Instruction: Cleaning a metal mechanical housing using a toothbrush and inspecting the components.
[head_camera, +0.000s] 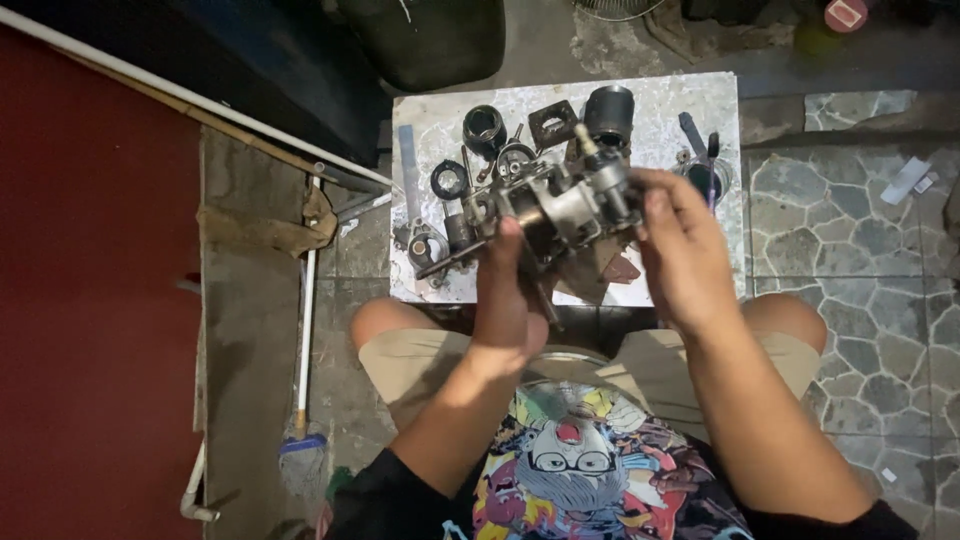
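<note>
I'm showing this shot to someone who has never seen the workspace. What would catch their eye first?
First, the grey metal engine part held up at the centre, the left hand gripping it from below and the right hand at its right side. Behind it, a white slab on the floor carries dark rings, cylinders and small parts. At lower left, a mop lies along the concrete.

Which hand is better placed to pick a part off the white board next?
Probably the right hand: only its fingertips rest on the carburetor, close to the parts on the white board, while the left hand grips it from beneath.
</note>
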